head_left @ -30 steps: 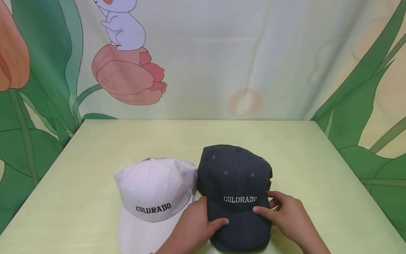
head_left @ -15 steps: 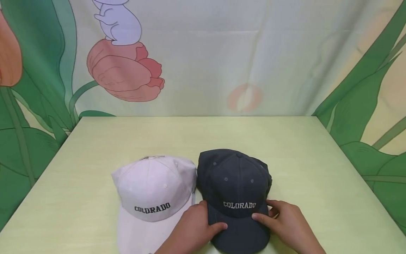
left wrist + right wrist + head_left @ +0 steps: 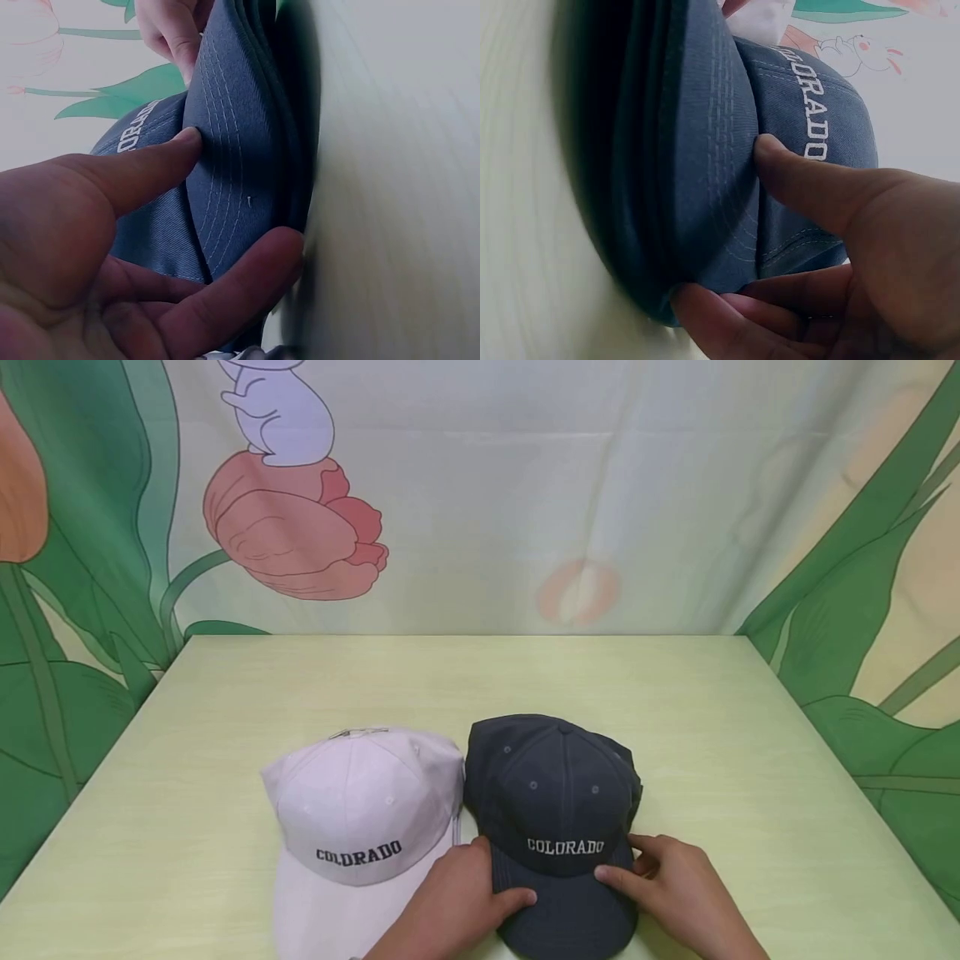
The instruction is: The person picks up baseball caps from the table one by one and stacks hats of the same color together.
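A navy baseball cap [image 3: 562,802] with white COLORADO lettering sits over the table, its brim pointing towards me. In both wrist views, more dark brim layers [image 3: 649,127] show tucked under its top brim. My left hand [image 3: 461,893] holds the brim's left side, the thumb on top and the fingers along the edge. At the opposite side, my right hand [image 3: 678,885] grips the brim, its thumb lying near the seam below the lettering. Close on the left lies a white baseball cap [image 3: 367,810] with black COLORADO lettering, partly covered by my left forearm.
The pale yellow-green table [image 3: 750,793] stretches out beyond and to the right of the caps. A curtain [image 3: 480,510] printed with tulips and a white rabbit hangs behind its far edge.
The navy cap has come down slightly and its crown has tipped back, both hands keeping their hold on the brim. The white cap stays put; the head view has shifted a little.
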Demonstrator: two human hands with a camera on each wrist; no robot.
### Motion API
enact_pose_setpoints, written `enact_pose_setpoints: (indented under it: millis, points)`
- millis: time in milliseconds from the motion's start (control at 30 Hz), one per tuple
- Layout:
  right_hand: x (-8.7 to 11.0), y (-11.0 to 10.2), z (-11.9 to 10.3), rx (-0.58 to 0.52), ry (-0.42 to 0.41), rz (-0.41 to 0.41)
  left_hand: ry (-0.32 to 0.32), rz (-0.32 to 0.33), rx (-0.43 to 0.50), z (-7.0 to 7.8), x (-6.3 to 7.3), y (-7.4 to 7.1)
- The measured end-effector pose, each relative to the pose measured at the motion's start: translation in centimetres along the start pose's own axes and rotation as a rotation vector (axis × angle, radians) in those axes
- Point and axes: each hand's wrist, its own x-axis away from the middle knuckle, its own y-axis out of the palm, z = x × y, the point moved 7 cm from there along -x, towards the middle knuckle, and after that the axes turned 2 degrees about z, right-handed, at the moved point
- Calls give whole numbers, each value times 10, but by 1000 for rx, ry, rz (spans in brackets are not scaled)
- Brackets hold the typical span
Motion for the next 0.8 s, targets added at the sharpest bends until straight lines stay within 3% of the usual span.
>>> enact_pose_setpoints:
  millis: [533,700,800]
  points:
    - [4,-6,7,-23,-11,-22,-34,-9,25,0,1,0]
    - [4,-21,9,-5,-32,-9,-84,-34,-24,4,3,-4]
    - [3,-36,5,12,-56,1,-74,-51,-80,12,6,-13]
